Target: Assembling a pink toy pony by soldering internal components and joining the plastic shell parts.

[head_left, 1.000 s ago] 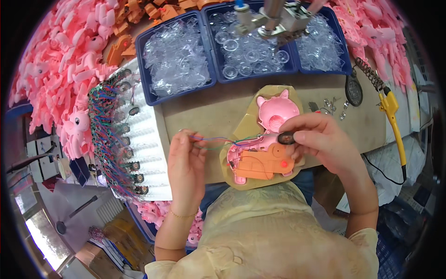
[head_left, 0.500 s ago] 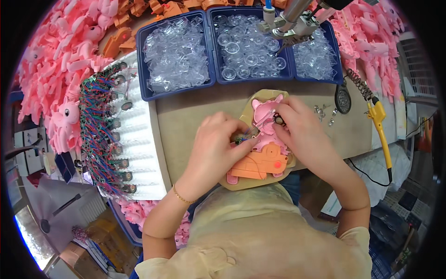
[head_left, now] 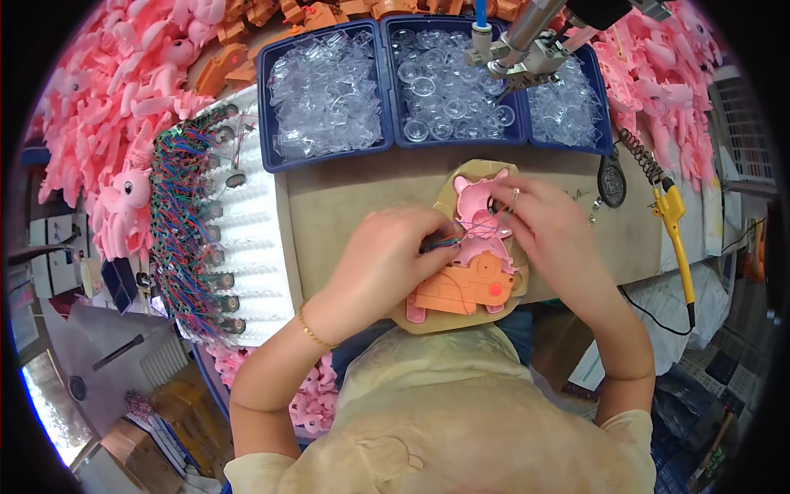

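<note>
Lying flat, pink pig shell [head_left: 481, 216], orange base [head_left: 461, 288]

Both hands [head_left: 469, 247] on pink toy shell [head_left: 480, 216] w/ wires.

Pale yellow short-sleeved top; thin gold bracelet [head_left: 311, 331] (left wrist); a ring [head_left: 516, 194] on the right.

This is a toy assembly workshop. Heaps of pink plastic toy shells [head_left: 107, 107] crowd the table [head_left: 346, 198], blue trays [head_left: 329, 82] hold clear plastic parts, wired circuit boards [head_left: 197, 239] lie in rows, and a yellow soldering iron [head_left: 675, 230] rests nearby.
</note>
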### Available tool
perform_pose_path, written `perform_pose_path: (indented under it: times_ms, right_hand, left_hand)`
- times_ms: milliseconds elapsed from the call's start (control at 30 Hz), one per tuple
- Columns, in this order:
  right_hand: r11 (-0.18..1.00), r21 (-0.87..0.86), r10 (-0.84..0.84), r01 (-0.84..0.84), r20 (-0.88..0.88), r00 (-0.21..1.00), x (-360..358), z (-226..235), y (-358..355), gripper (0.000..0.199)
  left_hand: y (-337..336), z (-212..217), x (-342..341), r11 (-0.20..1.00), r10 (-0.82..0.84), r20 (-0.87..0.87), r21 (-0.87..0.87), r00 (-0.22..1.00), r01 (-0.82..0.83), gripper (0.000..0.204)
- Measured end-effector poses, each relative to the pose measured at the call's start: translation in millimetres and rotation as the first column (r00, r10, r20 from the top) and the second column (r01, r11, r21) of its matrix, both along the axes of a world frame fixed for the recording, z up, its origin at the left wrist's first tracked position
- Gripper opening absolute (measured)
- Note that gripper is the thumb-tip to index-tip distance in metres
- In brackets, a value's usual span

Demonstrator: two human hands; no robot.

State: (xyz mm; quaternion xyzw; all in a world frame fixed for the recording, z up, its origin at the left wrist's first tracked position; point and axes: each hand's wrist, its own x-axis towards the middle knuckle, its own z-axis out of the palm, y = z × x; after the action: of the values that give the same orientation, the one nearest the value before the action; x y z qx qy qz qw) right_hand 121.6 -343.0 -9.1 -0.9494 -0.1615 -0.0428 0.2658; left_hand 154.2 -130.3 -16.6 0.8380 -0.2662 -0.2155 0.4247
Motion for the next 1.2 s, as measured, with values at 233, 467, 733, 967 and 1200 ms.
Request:
perform_pose_path:
  times_ms: [233, 467, 733, 967, 1200]
  right_hand:
    - [0.957, -0.101, 0.271, -0.273, -0.038, 0.962, 8, -9, -6, 0.020]
    - [0.967, 0.022, 0.250, -0.254, -0.267, 0.930, 24, -2, -2, 0.016]
    - [0.934, 0.021, 0.345, -0.357, -0.316, 0.884, 28, 9, -2, 0.018]
    - [0.981, 0.067, -0.167, 0.182, -0.183, 0.969, -40, 0, -18, 0.022]
    - [0.931, 0.073, -0.294, 0.359, -0.438, 0.850, -83, -13, -4, 0.038]
  left_hand:
    - [13, 1, 0, 0.989, 0.108, -0.452, -0.038, 0.885, -0.140, 0.020]
    - [22, -14, -14, 0.873, 0.187, -0.658, -0.229, 0.729, -0.431, 0.026]
    - [16, -16, -16, 0.904, 0.206, -0.585, -0.193, 0.785, -0.381, 0.030]
    - [45, -18, -57, 0.974, 0.221, 0.122, -0.079, 0.968, -0.212, 0.090]
    - [42, -49, -73, 0.988, 0.138, 0.136, -0.085, 0.981, -0.127, 0.104]
